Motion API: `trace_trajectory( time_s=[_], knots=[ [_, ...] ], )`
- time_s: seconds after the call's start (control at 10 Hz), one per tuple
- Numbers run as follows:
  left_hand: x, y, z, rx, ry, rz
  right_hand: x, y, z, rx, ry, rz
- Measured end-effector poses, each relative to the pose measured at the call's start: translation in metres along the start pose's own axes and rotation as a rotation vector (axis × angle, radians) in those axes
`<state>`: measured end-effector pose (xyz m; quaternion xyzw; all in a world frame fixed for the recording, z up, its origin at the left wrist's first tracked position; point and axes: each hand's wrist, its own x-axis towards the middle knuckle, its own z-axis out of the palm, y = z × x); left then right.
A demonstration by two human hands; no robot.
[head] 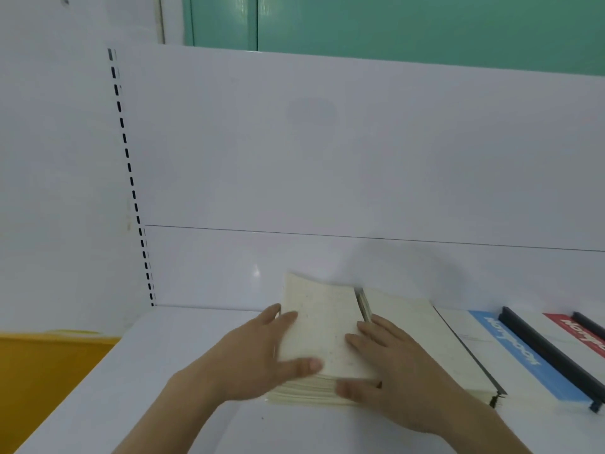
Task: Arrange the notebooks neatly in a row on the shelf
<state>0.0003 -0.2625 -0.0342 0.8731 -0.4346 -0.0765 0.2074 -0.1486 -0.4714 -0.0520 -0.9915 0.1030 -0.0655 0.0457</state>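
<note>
Cream matt paper notebooks [322, 335] lie on a smooth, glossy white shelf [183, 362] backed by a glossy white panel [327, 158].

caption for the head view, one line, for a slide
Both hands, left hand and right hand, square up a cream notebook stack on the white shelf.

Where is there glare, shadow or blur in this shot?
Head view: small glare spot on the back panel; soft shadow right of it, above the cream notebooks; left hand and right hand slightly blurred; shelf upright bows from wide-angle distortion.
</note>
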Motion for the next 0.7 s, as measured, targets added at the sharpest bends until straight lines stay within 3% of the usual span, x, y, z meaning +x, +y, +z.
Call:
trace_trajectory(
  time_s=[0.2, 0.6, 0.7],
  knots=[
    [0.0013, -0.0141, 0.0047, -0.019, -0.004, 0.088, 0.0050, 0.0056, 0.0001, -0.006, -0.051, -0.015],
    [0.0041, -0.0135, 0.0052, 0.049, -0.067, 0.024, 0.0062, 0.0083, 0.0037, -0.041, -0.047, -0.060],
    [0.0000, -0.0106, 0.0029, -0.002, -0.015, 0.023, 0.0012, 0.0101, 0.0033, -0.001, -0.019, -0.062]
  ],
)
